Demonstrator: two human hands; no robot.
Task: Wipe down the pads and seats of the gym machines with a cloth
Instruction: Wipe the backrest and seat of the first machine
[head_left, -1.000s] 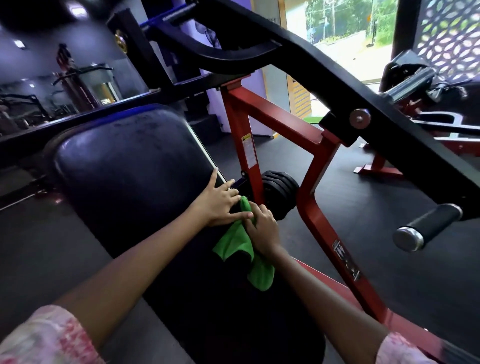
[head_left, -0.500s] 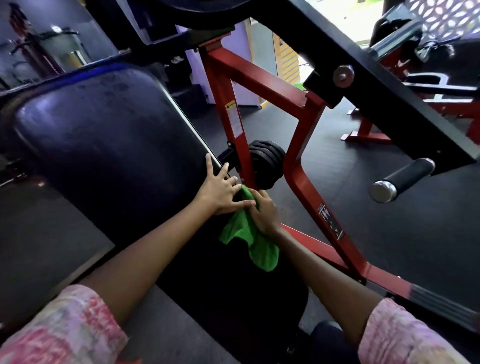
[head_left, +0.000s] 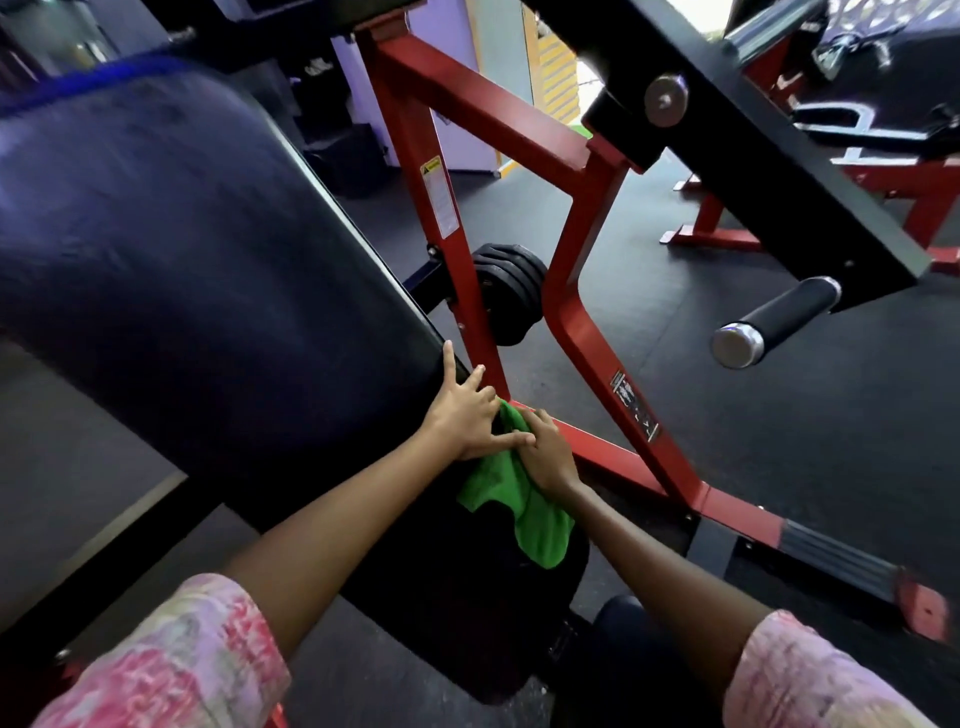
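- Far left, the big dark pad (head_left: 197, 249) fills most of the view, tilted, with a bluish glare along its top edge.
- Pink patterned sleeve (head_left: 171, 660) at the bottom left, bare forearm running up from it across the pad.
- Left hand (head_left: 465, 415) lies flat on the pad's right edge, fingers straight and spread, index pointing up along the edge. It isn't gripping anything, just pressing; the thumb tip touches the right hand.
- Green cloth (head_left: 511, 499) sits right at that lower right edge of the pad, tucked between the two hands, with its loose end hanging down over the black seat (head_left: 467, 597) below.
- Right hand (head_left: 548, 457) is on top of the cloth, fingers curled over it, so it's grasping the cloth and pushing it against the pad's side.
- Just behind the hands stands the red frame (head_left: 582, 332), with a warning sticker on its upright and a stack of black plates (head_left: 506, 296) between the posts.
- Further right, a black arm (head_left: 779, 171) runs diagonally overhead, with a chrome-capped grip (head_left: 774, 322) sticking out of it.
- Far right, another red machine (head_left: 883, 187) stands on the dark rubber floor (head_left: 779, 467).
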